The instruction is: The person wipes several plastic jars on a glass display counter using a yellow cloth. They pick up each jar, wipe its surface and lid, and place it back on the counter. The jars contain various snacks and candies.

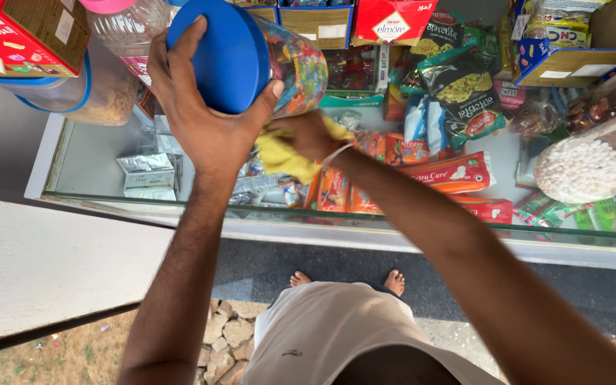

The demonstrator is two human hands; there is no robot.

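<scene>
My left hand (197, 114) grips the blue lid end of a clear plastic jar (290, 68) full of colourful wrapped sweets, holding it tipped on its side above a glass counter. Under the jar, my right hand (308, 135) is closed on a crumpled yellow cloth (279, 158), pressed against the jar's lower side. A white band sits on my right wrist.
The glass display counter (94, 167) holds several snack packets and silver sachets inside. Other jars stand around: one with white round sweets (593, 167) at the right, one with a blue rim (87, 93) at the left. Boxes and packets line the back. My bare feet show on the floor below.
</scene>
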